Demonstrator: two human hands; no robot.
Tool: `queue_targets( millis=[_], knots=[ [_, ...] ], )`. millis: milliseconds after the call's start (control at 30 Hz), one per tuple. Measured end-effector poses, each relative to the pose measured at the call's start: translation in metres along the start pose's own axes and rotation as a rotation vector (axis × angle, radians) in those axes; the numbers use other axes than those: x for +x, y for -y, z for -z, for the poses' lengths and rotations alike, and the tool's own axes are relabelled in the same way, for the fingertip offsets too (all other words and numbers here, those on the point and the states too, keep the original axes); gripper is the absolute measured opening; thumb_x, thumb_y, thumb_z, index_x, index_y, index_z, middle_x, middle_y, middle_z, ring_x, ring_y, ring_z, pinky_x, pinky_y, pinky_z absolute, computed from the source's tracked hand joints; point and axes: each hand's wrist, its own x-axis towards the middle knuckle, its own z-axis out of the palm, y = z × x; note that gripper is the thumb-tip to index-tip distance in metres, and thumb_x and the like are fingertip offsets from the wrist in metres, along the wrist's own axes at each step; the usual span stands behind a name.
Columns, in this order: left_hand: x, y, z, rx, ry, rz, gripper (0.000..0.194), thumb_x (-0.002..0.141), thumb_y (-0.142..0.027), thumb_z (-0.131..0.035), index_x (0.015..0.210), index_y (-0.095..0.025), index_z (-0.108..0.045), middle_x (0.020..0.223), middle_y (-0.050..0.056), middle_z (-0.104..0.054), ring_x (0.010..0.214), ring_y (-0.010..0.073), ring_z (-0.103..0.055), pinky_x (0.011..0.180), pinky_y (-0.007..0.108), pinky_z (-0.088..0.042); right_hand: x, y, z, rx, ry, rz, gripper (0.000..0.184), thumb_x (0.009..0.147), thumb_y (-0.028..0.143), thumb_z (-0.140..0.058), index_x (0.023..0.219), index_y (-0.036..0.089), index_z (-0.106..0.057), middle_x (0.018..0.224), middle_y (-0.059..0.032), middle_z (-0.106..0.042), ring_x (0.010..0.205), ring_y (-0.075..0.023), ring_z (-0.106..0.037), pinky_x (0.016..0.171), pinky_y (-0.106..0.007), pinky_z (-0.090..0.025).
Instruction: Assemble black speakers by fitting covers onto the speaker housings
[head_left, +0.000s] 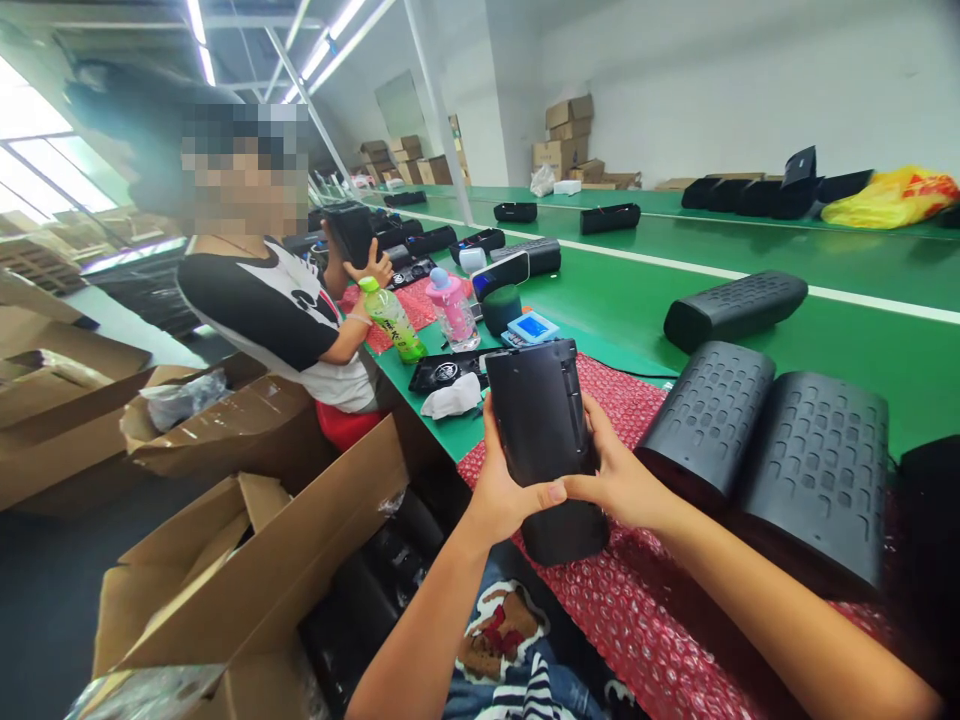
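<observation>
I hold a black plastic speaker shell (544,430) upright over the edge of the bench, its ribbed inner side turned toward me. My left hand (506,485) grips its left side, thumb across the front. From the right, my right hand (619,475) wraps around it, fingers behind. Two finished black shells with grille holes (709,415) (821,470) lie face up on red bubble wrap (637,600) just right of my hands.
A co-worker (277,310) sits to my left holding another black shell. A green bottle (390,320), pink bottle (454,305), white cloth (454,395) and more shells sit on the green bench (637,300). Open cardboard boxes (247,560) stand at lower left.
</observation>
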Motion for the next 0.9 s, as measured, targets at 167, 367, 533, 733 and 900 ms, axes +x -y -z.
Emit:
queue_targets(
  millis=[167,367,533,733,900],
  knots=[
    [-0.010,-0.001,-0.006,0.092,0.093,0.016,0.140,0.063,-0.038,-0.087,0.151,-0.036,0.022,0.162,0.014,-0.023,0.145,0.0345,-0.034,0.119,0.057,-0.030,-0.008,0.031,0.013,-0.306,-0.189,0.221,0.103,0.078,0.027,-0.071,0.157,0.035,-0.006,0.164,-0.0012,-0.004,0.151,-0.0289,-0.006,0.123,-0.054,-0.008],
    [-0.020,-0.003,-0.017,0.294,0.089,-0.025,0.133,0.062,-0.031,-0.087,0.156,-0.035,0.007,0.163,0.012,-0.019,0.149,0.0381,-0.025,0.121,0.060,-0.022,-0.010,0.062,0.020,-0.567,-0.440,0.477,0.054,0.076,0.038,-0.080,0.125,0.030,-0.058,0.134,-0.0069,-0.053,0.133,-0.0339,-0.043,0.114,-0.058,-0.031],
    [-0.019,-0.006,-0.025,0.349,0.057,-0.038,0.130,0.060,-0.029,-0.088,0.156,-0.037,-0.001,0.165,0.007,-0.012,0.151,0.0384,-0.014,0.123,0.058,-0.020,-0.005,0.056,0.017,-0.400,-0.614,0.488,0.031,0.078,0.038,-0.079,0.104,0.028,-0.064,0.115,-0.0055,-0.061,0.121,-0.0295,-0.054,0.109,-0.054,-0.039],
    [-0.014,-0.009,-0.031,0.442,0.072,-0.083,0.131,0.061,-0.030,-0.088,0.155,-0.038,0.002,0.165,0.007,-0.009,0.151,0.0387,-0.013,0.123,0.059,-0.016,-0.001,0.052,0.021,-0.326,-0.666,0.475,0.021,0.082,0.032,-0.067,0.102,0.027,-0.062,0.112,-0.0046,-0.059,0.118,-0.0264,-0.054,0.108,-0.050,-0.038],
    [-0.013,-0.009,-0.032,0.499,0.051,-0.072,0.130,0.061,-0.034,-0.088,0.155,-0.040,0.003,0.165,0.008,-0.011,0.150,0.0398,-0.017,0.121,0.063,-0.016,-0.002,0.053,0.022,-0.352,-0.628,0.429,0.032,0.075,0.032,-0.064,0.105,0.026,-0.057,0.116,-0.0056,-0.056,0.121,-0.0289,-0.050,0.107,-0.052,-0.037]
  ],
)
